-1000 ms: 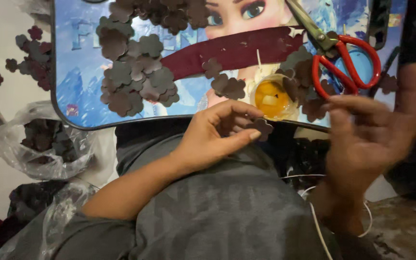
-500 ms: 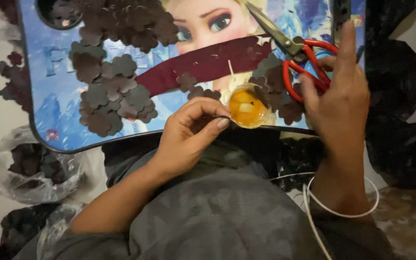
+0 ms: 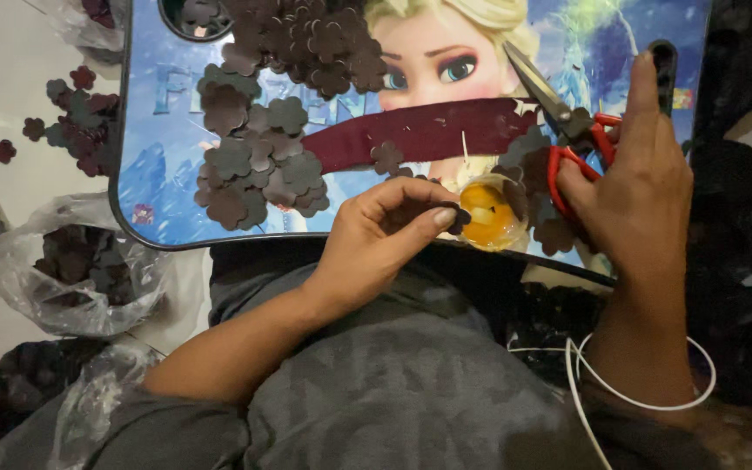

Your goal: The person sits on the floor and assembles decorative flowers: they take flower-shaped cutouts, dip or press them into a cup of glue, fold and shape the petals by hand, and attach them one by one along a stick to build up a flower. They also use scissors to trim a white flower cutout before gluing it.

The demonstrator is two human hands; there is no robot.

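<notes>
Your right hand has come down onto the scissors while your left holds a petal at the glue pot.

Half a second ago your right hand hovered over the red-handled scissors at the frame's upper right; now its fingers curl closed on the handles. Your left hand, mid-frame, pinches a dark flower cutout just beside the small orange-filled cup on the blue picture tray: cutting looks set to resume.

Scissors' red handles behind right hand
</notes>
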